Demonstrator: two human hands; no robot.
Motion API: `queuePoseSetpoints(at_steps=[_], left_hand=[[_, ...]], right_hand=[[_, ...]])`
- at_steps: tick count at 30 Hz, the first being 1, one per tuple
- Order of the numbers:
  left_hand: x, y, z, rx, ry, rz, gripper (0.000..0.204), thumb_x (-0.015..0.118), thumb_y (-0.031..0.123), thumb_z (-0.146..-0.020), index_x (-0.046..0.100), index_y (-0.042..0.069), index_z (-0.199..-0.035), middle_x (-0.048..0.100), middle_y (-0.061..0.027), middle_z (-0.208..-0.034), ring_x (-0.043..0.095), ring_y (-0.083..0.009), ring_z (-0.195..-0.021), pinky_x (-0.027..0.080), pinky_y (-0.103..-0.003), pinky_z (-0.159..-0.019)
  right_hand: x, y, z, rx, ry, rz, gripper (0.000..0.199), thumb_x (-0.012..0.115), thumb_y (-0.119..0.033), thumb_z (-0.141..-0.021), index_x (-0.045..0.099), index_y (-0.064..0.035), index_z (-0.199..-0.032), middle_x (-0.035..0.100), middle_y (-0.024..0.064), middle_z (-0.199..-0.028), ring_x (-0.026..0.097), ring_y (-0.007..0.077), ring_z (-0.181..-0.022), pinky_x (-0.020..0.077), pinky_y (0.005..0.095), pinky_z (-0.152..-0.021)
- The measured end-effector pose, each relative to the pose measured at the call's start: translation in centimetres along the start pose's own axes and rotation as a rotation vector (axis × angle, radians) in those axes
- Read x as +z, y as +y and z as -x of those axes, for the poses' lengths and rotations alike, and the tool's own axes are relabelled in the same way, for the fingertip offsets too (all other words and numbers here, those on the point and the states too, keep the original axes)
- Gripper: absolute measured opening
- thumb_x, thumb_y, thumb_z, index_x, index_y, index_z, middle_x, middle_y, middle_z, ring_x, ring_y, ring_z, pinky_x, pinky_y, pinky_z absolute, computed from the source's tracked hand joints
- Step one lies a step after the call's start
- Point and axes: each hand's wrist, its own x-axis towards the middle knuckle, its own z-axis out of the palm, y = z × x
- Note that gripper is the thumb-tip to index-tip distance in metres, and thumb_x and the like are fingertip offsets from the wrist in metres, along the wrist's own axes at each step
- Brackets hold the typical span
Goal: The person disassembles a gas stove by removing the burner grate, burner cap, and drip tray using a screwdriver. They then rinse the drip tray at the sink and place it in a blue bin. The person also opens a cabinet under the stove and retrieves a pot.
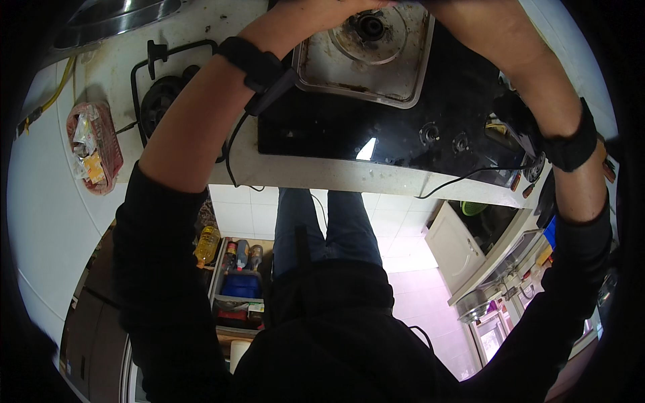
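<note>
At the upper edge, my left hand [336, 10] reaches over the far side of a square metal drip tray [363, 91]. Its fingers run out of the picture, so what they hold or touch is hidden. The tray is stained brown and surrounds a round gas burner [371, 27] on a black glass stove top [322, 127]. My right hand [460, 10] comes in from the right, beyond the tray's right side. The picture's edge cuts it off too, and its fingers do not show. Both wrists wear black bands.
Black pot supports [154, 101] lie on the counter to the left, beside a pink basket [104, 148] of packets. A metal pan [111, 23] stands at the far left. Below are an open drawer [218, 289] with bottles and an open cabinet door [453, 245].
</note>
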Motion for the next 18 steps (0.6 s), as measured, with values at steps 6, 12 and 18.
queuePoseSetpoints(at_steps=[6,12,18], left_hand=[[-1.1,-0.3,0.0,-0.113,-0.255,0.127,0.019,0.076,0.012,-0.087,0.066,-0.002,-0.096,0.069,-0.0168,-0.087,0.065,-0.0258,-0.077,0.051,-0.036,-0.075],[0.1,0.2,0.1,0.058,-0.088,0.087,0.016,0.076,0.011,-0.087,0.067,-0.002,-0.09,0.07,-0.0141,-0.086,0.065,-0.0237,-0.077,0.051,-0.036,-0.074],[-0.9,0.3,0.3,-0.029,-0.214,0.217,0.022,0.077,0.012,-0.085,0.066,-0.002,-0.098,0.066,-0.0162,-0.094,0.063,-0.0304,-0.077,0.051,-0.039,-0.074]], right_hand=[[-0.3,-0.7,0.1,-0.165,0.002,-0.132,0.023,0.064,-0.015,-0.093,0.055,0.0051,-0.102,0.064,0.0237,-0.101,0.067,0.0425,-0.091,0.0528,0.0483,-0.075],[-0.3,-0.6,0.0,0.09,-0.033,0.118,0.027,0.062,-0.023,-0.096,0.059,0.0036,-0.1,0.066,0.0259,-0.083,0.067,0.0431,-0.083,0.0529,0.0498,-0.073],[-0.2,0.0,0.1,-0.215,0.079,-0.157,0.028,0.063,-0.025,-0.095,0.06,0.002,-0.102,0.067,0.0247,-0.082,0.066,0.0442,-0.081,0.0526,0.0504,-0.073]])
